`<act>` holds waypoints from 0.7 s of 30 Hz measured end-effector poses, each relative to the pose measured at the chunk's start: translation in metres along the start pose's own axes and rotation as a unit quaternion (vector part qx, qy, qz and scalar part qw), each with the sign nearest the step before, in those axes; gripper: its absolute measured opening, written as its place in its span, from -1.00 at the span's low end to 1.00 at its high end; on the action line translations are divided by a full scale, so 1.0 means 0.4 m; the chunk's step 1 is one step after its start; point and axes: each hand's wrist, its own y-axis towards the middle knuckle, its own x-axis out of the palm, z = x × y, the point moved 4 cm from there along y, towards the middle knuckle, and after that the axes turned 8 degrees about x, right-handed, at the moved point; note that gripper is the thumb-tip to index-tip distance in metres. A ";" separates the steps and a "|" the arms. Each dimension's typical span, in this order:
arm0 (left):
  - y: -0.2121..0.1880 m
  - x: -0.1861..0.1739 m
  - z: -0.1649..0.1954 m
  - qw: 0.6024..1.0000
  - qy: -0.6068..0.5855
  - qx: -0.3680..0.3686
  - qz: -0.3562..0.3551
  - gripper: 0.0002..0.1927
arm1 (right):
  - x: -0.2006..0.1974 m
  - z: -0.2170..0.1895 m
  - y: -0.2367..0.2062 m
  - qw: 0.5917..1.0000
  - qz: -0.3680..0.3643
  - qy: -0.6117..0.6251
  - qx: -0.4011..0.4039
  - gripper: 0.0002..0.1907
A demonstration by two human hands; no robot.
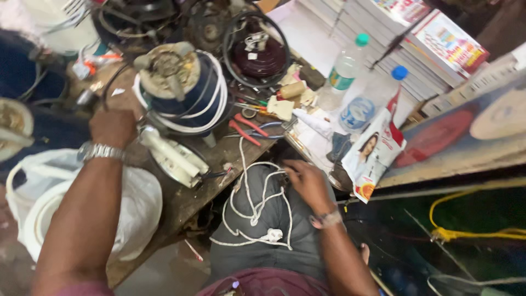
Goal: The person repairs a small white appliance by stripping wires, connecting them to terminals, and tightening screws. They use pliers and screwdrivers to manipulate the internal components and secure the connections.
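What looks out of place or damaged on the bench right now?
The white iron lies tipped on the bench edge beside the left hand. Its white cord trails off the bench in loose tangles over the lap, under the right hand.

White cord (257, 205) — loosely looped, tangled — lying across the lap.

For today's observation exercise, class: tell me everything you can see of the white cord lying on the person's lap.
The white cord is a thin, flexible, rope-like flex, apparently fabric-covered. It lies slack in several loose, overlapping loops across the grey-trousered lap, with a small knot or bundle near the bottom. One strand runs up over the wooden workbench edge toward the red-handled pliers. The right hand rests at the loops' right edge, apparently fingering a strand; the left hand is away on the bench.
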 end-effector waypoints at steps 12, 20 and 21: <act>-0.019 -0.006 0.000 1.000 0.011 -0.010 -0.025 -0.61 | -0.370 0.570 -0.608 0.863 -0.133 -0.254 0.416 -0.73; -0.135 0.101 0.198 0.970 -0.087 0.211 0.084 -0.65 | -0.342 0.785 -0.922 0.803 0.117 -0.138 0.568 -0.67; -0.152 0.130 0.226 0.965 -0.101 0.235 0.064 -0.66 | -0.349 0.803 -0.940 0.795 0.136 -0.136 0.576 -0.70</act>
